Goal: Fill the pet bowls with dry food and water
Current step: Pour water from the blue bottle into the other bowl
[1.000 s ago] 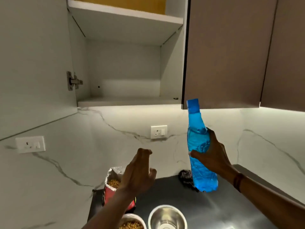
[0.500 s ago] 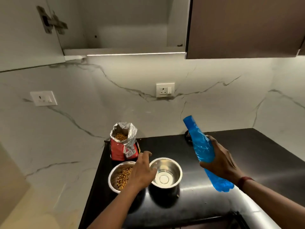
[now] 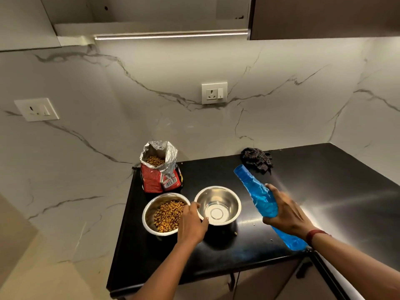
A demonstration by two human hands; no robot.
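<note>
Head view:
Countertop: black, glossy, runs from centre to 3 o'clock; marble-look wall behind it.
Left bowl: steel, holds brown dry food, sits at about 7 o'clock of frame centre, touching or just beside the other bowl, cannot tell which.
Right bowl: steel, empty, dry-looking bottom, at 3 o'clock of the left bowl.
Left hand: over the seam between the two bowls, thumb and fingers pinching the near-left rim of the right bowl; forearm comes in from 6 o'clock.
Right hand: at 3 o'clock of the right bowl, fingers wrapped and pressed around the middle of the bottle; red band on the wrist.
Blue bottle: clear blue plastic, tilted, cap end points to 11 o'clock, base end to 5 o'clock, held off the counter, cap still on, neck near but apart from the right bowl.
Food bag: red with foil lining, top torn open, kibble visible inside, stands upright at 12 o'clock of the left bowl, just beside it.
Dark cloth: crumpled, checked, against the wall at 12 o'clock of the bottle.
Crumbs: a few bits of kibble loose on the counter near the right bowl.
Wall sockets: one at 12 o'clock above the bowls, one at 9 o'clock.
Cabinet: brown door at 1 o'clock, light strip under the open unit beside it.
</note>
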